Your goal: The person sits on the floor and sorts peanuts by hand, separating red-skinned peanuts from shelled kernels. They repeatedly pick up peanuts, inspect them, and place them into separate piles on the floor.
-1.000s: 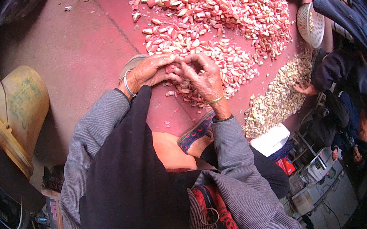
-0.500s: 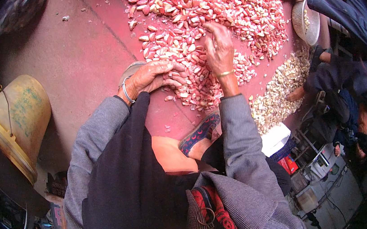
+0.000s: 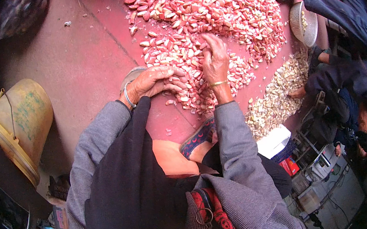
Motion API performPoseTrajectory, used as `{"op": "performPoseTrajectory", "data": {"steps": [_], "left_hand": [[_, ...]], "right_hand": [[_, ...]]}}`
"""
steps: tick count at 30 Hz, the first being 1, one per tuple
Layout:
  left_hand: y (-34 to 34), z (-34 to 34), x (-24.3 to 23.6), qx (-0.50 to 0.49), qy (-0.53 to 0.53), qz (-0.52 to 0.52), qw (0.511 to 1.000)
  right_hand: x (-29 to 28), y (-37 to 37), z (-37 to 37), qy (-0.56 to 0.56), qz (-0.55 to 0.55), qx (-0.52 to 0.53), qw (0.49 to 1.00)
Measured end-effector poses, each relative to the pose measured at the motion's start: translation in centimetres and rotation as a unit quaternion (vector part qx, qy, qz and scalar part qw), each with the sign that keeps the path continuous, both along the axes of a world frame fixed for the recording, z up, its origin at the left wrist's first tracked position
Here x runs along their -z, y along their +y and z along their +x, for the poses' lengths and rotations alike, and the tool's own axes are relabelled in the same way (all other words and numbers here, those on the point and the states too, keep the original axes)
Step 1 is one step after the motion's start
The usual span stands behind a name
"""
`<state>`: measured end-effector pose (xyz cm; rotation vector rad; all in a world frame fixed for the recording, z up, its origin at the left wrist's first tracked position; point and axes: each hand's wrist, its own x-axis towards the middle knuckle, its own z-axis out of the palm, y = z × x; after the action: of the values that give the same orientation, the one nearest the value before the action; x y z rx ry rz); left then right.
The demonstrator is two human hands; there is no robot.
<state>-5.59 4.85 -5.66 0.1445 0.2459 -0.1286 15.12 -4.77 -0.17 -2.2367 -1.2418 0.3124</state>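
Observation:
Pale cloves, looking like garlic and tinted pink by the light, lie in a large heap (image 3: 225, 8) at the top. A smaller spread of cloves (image 3: 197, 92) lies under and between my hands. At its left edge, my left hand (image 3: 155, 81) has its fingers curled together; whether a clove is in them is hidden. My right hand (image 3: 217, 63) is over the cloves, with its fingers bent forward and the thumb apart from them. I see nothing held in it.
A yellowed bucket (image 3: 27, 116) is at the left. At the right lie a pile of whitish cloves (image 3: 276, 95), a white perforated basket (image 3: 303, 24), and a white box (image 3: 273, 141). Another person's hand (image 3: 298, 92) touches the whitish pile. My patterned shoe (image 3: 197, 137) is below the cloves.
My right hand has drawn slightly down and left, toward me, over the cloves. My left hand stays nearly in place, its fingers shifting slightly.

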Motion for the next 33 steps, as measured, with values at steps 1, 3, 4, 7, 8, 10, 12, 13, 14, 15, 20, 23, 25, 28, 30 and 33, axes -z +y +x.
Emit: {"op": "performPoseTrajectory", "data": {"steps": [1, 3, 4, 7, 8, 10, 12, 13, 14, 15, 20, 23, 25, 28, 30, 33], "left_hand": [[0.0, 0.0, 0.1, 0.001, 0.000, -0.002, 1.000], [-0.2, -0.1, 0.3, -0.005, 0.017, 0.001, 1.000], [-0.3, -0.2, 0.4, -0.003, 0.019, 0.006, 1.000], [-0.3, 0.0, 1.0, 0.014, -0.010, -0.032, 0.999], [-0.4, 0.0, 1.0, 0.010, -0.010, -0.017, 1.000], [-0.2, 0.0, 0.9, 0.002, -0.007, 0.005, 1.000], [-0.2, -0.1, 0.6, 0.005, 0.009, -0.003, 1.000], [-0.2, -0.2, 0.4, 0.001, 0.036, -0.006, 0.999], [-0.2, -0.2, 0.2, -0.005, 0.032, -0.002, 0.999], [-0.2, -0.2, 0.1, -0.004, 0.036, -0.002, 0.999], [0.0, -0.3, 0.1, -0.001, 0.011, 0.001, 1.000], [0.0, -0.3, 0.0, -0.007, 0.014, -0.001, 1.000], [0.0, -0.2, -0.1, -0.008, 0.009, -0.006, 1.000], [0.1, -0.3, -0.1, -0.002, -0.001, -0.024, 1.000], [0.1, -0.3, -0.1, 0.001, 0.012, 0.002, 1.000], [0.1, -0.2, 0.0, 0.000, 0.005, 0.004, 1.000]], "right_hand": [[0.3, 1.2, 0.1, -0.026, 0.011, -0.005, 1.000], [1.0, 3.3, 0.3, -0.093, 0.013, -0.047, 0.994], [1.4, 4.2, 0.3, -0.116, 0.007, -0.053, 0.992], [2.0, 4.3, -1.3, -0.111, -0.038, -0.042, 0.992], [1.8, 3.6, -2.1, -0.098, -0.045, -0.052, 0.993], [1.3, 2.5, -3.2, -0.033, -0.048, -0.064, 0.996], [0.6, 1.3, -3.9, -0.015, -0.049, -0.057, 0.997], [0.1, 0.8, -3.9, 0.017, -0.050, -0.060, 0.997], [-0.1, 0.5, -3.9, 0.024, -0.046, -0.065, 0.997], [-0.4, 0.3, -3.8, 0.026, -0.042, -0.065, 0.997], [-1.2, -0.4, -2.7, 0.077, -0.002, -0.030, 0.997], [-1.2, -1.2, -2.5, 0.119, -0.001, 0.016, 0.993], [-0.8, -1.6, -2.4, 0.150, 0.010, 0.040, 0.988], [-0.3, -1.8, -1.8, 0.167, 0.008, 0.076, 0.983], [-0.4, -1.8, -1.2, 0.218, -0.014, 0.147, 0.965], [-0.9, -1.3, 0.0, 0.114, 0.019, 0.064, 0.991]]}}
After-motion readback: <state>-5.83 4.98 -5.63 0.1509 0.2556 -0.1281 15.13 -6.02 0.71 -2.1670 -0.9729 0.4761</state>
